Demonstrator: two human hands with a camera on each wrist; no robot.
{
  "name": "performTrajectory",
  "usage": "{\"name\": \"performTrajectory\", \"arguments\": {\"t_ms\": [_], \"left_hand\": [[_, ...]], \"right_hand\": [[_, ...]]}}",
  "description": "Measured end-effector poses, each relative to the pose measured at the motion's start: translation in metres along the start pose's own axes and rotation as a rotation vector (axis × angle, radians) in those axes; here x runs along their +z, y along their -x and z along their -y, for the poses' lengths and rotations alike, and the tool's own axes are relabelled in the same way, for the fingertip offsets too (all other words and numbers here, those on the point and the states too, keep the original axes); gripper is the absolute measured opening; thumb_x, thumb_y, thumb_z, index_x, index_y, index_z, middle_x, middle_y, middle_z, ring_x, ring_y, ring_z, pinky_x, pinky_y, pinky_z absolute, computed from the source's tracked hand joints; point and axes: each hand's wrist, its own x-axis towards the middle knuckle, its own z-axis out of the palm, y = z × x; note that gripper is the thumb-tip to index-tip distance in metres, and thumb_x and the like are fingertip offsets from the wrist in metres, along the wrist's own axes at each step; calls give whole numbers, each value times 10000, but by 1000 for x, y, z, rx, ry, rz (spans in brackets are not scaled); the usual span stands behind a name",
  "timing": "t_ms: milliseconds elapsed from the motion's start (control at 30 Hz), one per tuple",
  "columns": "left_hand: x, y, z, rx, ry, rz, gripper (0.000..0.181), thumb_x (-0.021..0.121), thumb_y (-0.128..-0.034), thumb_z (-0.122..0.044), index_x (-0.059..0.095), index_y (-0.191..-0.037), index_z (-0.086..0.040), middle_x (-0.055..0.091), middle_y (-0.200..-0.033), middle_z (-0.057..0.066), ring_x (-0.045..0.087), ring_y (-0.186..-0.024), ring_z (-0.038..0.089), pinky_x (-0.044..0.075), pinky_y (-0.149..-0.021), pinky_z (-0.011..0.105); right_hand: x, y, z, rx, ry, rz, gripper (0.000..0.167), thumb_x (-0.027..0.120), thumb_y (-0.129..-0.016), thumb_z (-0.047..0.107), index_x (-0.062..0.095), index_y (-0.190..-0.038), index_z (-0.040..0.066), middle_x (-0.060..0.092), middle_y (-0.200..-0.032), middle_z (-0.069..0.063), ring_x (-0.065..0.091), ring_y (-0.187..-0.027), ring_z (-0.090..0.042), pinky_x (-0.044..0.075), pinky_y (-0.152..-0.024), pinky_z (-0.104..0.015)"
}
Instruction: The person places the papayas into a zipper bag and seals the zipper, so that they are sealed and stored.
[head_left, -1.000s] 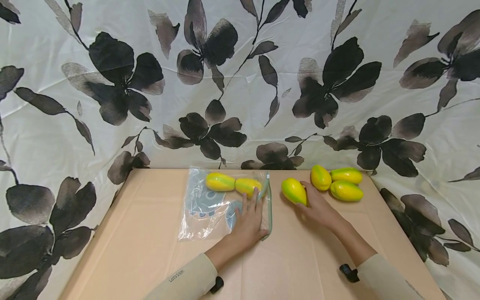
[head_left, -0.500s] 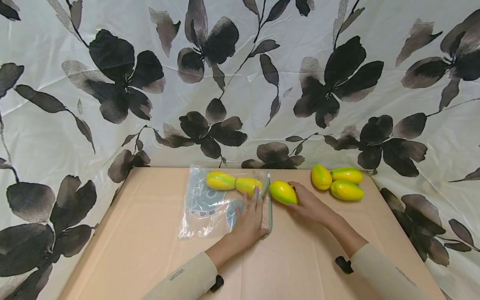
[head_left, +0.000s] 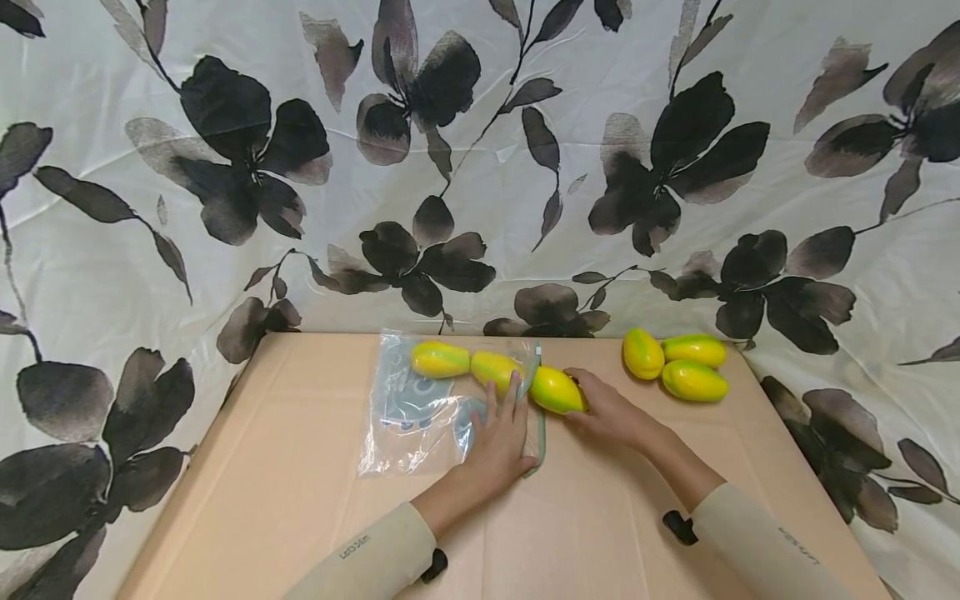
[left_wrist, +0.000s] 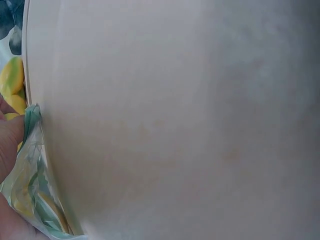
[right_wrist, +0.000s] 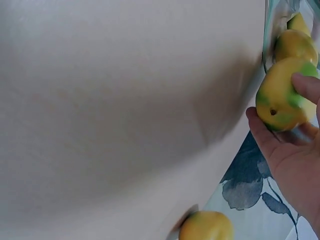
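Note:
In the head view, a clear zip bag [head_left: 397,450] with blue print and a green zip edge lies near the table's back edge. Two yellow-green mangoes are inside, one mango [head_left: 440,360] at the left and another mango [head_left: 491,369] partly behind my fingers. My left hand [head_left: 495,442] rests on the bag with fingers spread and straight, its thumb at the zip edge. At the bag's mouth, my right hand [head_left: 611,408] grips a third mango [head_left: 557,390] between thumb and fingers. In the right wrist view, this mango [right_wrist: 280,95] sits close to the one ahead of it.
Three more mangoes [head_left: 693,381] lie grouped at the table's back right. The tan table [head_left: 300,500] ends at a white cloth [head_left: 517,242] with dark flowers, which hangs behind and around it.
My right hand has moved left with its mango, from beside the group to the bag's mouth. The left hand stays on the bag.

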Motion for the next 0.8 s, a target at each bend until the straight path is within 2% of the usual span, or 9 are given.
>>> {"name": "performTrajectory", "arguments": {"t_ms": [133,333,500,800], "left_hand": [[0,1,0,1,-13,-8,1207,877,-783,-486,162,-1650,-45,-145,-1741,108,23,-1552,559,364,-1011,814],[0,1,1,-4,3,-10,1220,878,-786,-479,135,-1657,-59,-183,-1735,86,-10,-1548,568,341,-1016,827],[1,1,1,-5,10,-9,1219,875,-790,-479,126,-1659,-67,-207,-1729,75,-23,-1548,566,321,-1020,834],[3,1,1,12,18,-14,1213,877,-794,-464,135,-1653,-38,-238,-1722,55,-9,-1541,581,318,-1006,843]], "right_hand": [[1,0,2,-28,8,32,742,751,-941,154,349,-1547,10,468,-1523,-220,493,-1381,-384,385,-1170,-586],[2,-2,4,-25,9,47,733,754,-946,198,379,-1567,95,508,-1460,-191,529,-1301,-331,434,-1135,-567],[3,-3,5,-42,12,56,729,749,-951,209,388,-1571,82,516,-1461,-213,537,-1312,-355,432,-1133,-578],[6,-4,5,30,21,-20,708,748,-949,200,397,-1541,35,516,-1470,-209,526,-1336,-370,420,-1148,-573]]}}
